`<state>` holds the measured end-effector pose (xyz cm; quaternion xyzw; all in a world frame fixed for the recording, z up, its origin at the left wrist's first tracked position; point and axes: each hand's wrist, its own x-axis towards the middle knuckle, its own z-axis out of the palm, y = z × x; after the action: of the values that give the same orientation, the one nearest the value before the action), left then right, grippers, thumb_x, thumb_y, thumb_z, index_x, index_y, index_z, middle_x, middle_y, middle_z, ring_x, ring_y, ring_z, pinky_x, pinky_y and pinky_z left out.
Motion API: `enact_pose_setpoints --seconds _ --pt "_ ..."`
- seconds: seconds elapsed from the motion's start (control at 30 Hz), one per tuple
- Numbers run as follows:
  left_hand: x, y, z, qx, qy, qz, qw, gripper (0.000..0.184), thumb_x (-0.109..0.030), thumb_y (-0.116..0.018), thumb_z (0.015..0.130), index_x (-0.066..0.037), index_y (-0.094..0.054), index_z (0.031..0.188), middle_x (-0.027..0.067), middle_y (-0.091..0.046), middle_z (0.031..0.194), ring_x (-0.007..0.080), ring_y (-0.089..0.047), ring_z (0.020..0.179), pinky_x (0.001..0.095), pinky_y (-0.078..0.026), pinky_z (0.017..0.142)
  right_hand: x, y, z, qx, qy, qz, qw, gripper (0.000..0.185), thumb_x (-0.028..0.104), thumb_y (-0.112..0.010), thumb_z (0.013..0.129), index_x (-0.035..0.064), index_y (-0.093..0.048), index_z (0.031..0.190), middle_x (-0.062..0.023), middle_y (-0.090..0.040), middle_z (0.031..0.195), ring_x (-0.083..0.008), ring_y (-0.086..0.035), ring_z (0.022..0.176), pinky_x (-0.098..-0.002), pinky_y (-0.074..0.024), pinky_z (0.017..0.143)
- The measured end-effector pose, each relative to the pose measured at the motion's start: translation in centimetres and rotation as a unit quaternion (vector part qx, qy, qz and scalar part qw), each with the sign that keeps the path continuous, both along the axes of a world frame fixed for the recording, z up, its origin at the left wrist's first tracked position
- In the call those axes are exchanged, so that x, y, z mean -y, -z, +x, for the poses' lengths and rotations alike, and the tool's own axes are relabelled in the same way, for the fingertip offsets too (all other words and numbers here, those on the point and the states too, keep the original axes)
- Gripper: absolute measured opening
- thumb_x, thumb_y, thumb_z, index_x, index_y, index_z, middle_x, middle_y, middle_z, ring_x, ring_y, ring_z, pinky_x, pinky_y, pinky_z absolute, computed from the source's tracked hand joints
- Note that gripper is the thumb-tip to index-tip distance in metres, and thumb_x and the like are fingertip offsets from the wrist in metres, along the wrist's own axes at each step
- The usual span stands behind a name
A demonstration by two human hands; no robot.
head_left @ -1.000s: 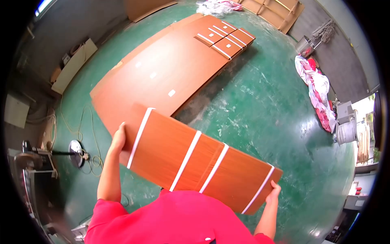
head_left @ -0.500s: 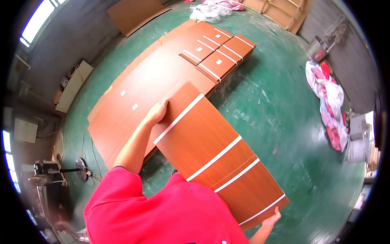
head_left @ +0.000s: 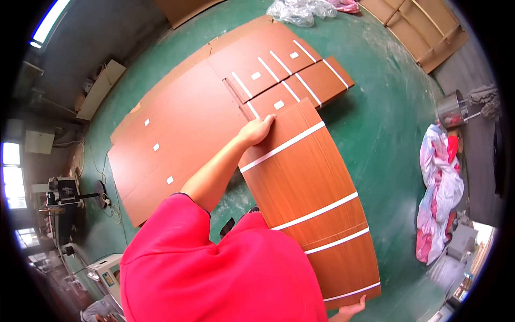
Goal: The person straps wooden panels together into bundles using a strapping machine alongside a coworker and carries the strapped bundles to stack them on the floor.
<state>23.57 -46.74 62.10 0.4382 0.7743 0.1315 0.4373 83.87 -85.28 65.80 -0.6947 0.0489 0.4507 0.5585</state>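
Observation:
A long reddish-brown panel bundle [head_left: 311, 177] with several white straps crosses the view in front of my body. My left hand [head_left: 258, 130] grips its far left edge, near the topmost strap. At the near end, my right hand [head_left: 352, 308] holds the bottom edge; part of it is cut off by the panel and my body. Just beyond my left hand, strapped brown bundles [head_left: 308, 80] lie on a large brown board stack [head_left: 177, 123], which has small white labels. The far end of the held bundle overlaps the nearest strapped bundle in view.
Crumpled white and pink plastic [head_left: 440, 188] lies on the green floor at right, below a metal bucket [head_left: 452, 109]. Clear plastic [head_left: 300, 11] is at the top. A fan-like stand [head_left: 100, 194] with cables is on the left, and a framed board [head_left: 418, 27] leans at upper right.
The held bundle has swung from nearly crosswise to more lengthwise, its far end moving right toward the strapped bundles. Both hands keep hold of it, and the camera view has shifted.

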Motion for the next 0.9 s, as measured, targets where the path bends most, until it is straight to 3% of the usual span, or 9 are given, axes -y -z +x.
enact_pose_setpoints --seconds 0.13,0.17,0.27,0.33,0.37,0.5,0.7,0.8,0.9 --pt "-12.3 -1.6 6.1 0.003 -0.013 0.022 1.000 0.067 -0.053 -0.021 0.094 -0.005 -0.057 0.125 0.0247 -0.056 0.125 0.0404 -0.049 0.120 0.0431 -0.034 0.103 -14.8 -1.2 6.5 0.004 -0.001 -0.027 1.000 0.067 0.045 -0.054 0.085 0.0058 -0.040 0.138 -0.0112 -0.046 0.137 -0.0322 -0.046 0.122 -0.0488 -0.0388 0.098" --pt "-15.1 -1.9 7.7 -0.011 -0.010 0.011 1.000 0.064 -0.052 -0.022 0.094 -0.009 -0.057 0.125 0.0244 -0.057 0.124 0.0405 -0.050 0.118 0.0435 -0.035 0.103 -17.9 0.2 10.1 -0.039 -0.046 0.017 0.998 0.069 0.045 -0.055 0.085 0.0058 -0.039 0.139 -0.0115 -0.045 0.138 -0.0328 -0.045 0.123 -0.0495 -0.0385 0.099" --pt "-22.8 -0.6 11.6 0.006 -0.065 -0.033 0.997 0.070 -0.053 -0.021 0.094 0.001 -0.061 0.115 0.0281 -0.057 0.120 0.0422 -0.052 0.116 0.0446 -0.036 0.101 -30.9 2.4 18.5 0.018 -0.079 -0.005 0.997 0.070 0.046 -0.058 0.084 0.0045 -0.040 0.138 -0.0118 -0.047 0.136 -0.0340 -0.045 0.122 -0.0502 -0.0376 0.100" --pt "-25.8 0.8 14.3 -0.032 -0.091 0.018 0.995 0.075 -0.055 -0.022 0.093 0.006 -0.062 0.111 0.0288 -0.058 0.120 0.0418 -0.052 0.116 0.0437 -0.036 0.101 -38.4 3.6 24.4 -0.096 -0.109 -0.003 0.989 0.068 0.045 -0.058 0.085 0.0041 -0.042 0.137 -0.0127 -0.049 0.134 -0.0339 -0.046 0.121 -0.0494 -0.0376 0.100" --pt "-27.3 2.1 15.1 -0.009 -0.130 -0.013 0.991 0.076 -0.056 -0.022 0.093 0.006 -0.061 0.114 0.0281 -0.057 0.121 0.0412 -0.051 0.118 0.0426 -0.036 0.102 -41.8 3.5 27.4 -0.078 -0.118 -0.013 0.990 0.066 0.044 -0.058 0.085 0.0040 -0.043 0.136 -0.0139 -0.050 0.132 -0.0343 -0.046 0.120 -0.0494 -0.0376 0.099" --pt "-34.3 2.7 18.8 0.063 -0.223 0.010 0.973 0.073 -0.054 -0.022 0.094 0.003 -0.059 0.120 0.0272 -0.055 0.125 0.0397 -0.049 0.122 0.0411 -0.033 0.105 -60.4 0.8 30.3 0.086 -0.143 0.001 0.986 0.066 0.044 -0.059 0.085 0.0044 -0.042 0.136 -0.0145 -0.049 0.133 -0.0342 -0.046 0.121 -0.0497 -0.0373 0.100" --pt "-49.6 8.5 21.9 0.069 -0.287 0.027 0.955 0.072 -0.054 -0.021 0.095 0.003 -0.058 0.121 0.0261 -0.056 0.125 0.0386 -0.049 0.121 0.0417 -0.033 0.104 -88.6 2.5 35.8 0.030 -0.244 0.009 0.969 0.066 0.043 -0.059 0.085 0.0047 -0.042 0.136 -0.0142 -0.048 0.134 -0.0338 -0.045 0.121 -0.0495 -0.0368 0.100" --pt "-57.6 7.9 21.8 0.115 -0.335 -0.040 0.934 0.070 -0.053 -0.021 0.095 0.000 -0.058 0.122 0.0253 -0.056 0.126 0.0387 -0.050 0.120 0.0417 -0.034 0.103 -101.7 1.9 37.5 0.007 -0.273 -0.021 0.962 0.066 0.043 -0.059 0.085 0.0049 -0.042 0.136 -0.0141 -0.048 0.135 -0.0336 -0.045 0.122 -0.0494 -0.0366 0.101" --pt "-62.3 6.0 21.9 0.077 -0.351 -0.020 0.933 0.069 -0.052 -0.020 0.095 -0.002 -0.058 0.123 0.0239 -0.056 0.126 0.0380 -0.050 0.120 0.0417 -0.035 0.103 -110.7 1.7 35.0 0.036 -0.295 -0.001 0.955 0.064 0.040 -0.058 0.086 0.0056 -0.041 0.137 -0.0133 -0.046 0.137 -0.0326 -0.044 0.123 -0.0492 -0.0356 0.102"
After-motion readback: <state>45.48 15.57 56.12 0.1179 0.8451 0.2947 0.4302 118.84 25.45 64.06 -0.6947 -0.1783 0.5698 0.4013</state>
